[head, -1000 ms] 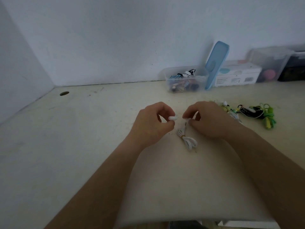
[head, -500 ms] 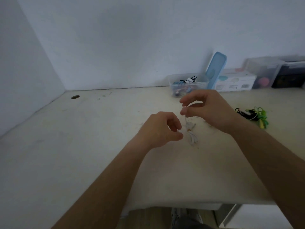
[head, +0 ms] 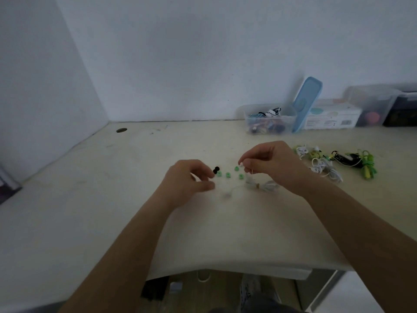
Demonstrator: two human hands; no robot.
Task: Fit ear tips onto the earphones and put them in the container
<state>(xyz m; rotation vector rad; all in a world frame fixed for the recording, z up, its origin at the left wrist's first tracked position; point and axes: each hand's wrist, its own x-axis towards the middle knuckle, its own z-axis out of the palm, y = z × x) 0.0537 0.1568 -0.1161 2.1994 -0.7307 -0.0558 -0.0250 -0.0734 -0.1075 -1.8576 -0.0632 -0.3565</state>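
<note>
Two bare forearms reach over the cream table from the lower edge. The left hand is held palm-down with fingers curled, thumb and forefinger tips close together just beside a pair of black ear tips; blur hides whether anything sits between them. The right hand is a little higher, wrist bent, its thumb and forefinger pinching one bud of the white earphones, whose tied coil lies on the table under that hand. The second bud trails leftward, smeared to a pale blur. Four green ear tips lie scattered between the hands. Against the back wall stands the clear container, its contents a tangle of cables too small to sort out, with a blue lid propped upright beside it. More bundled earphones lie to the right of the right hand, and the boxes beyond them are soft and hard to read
</note>
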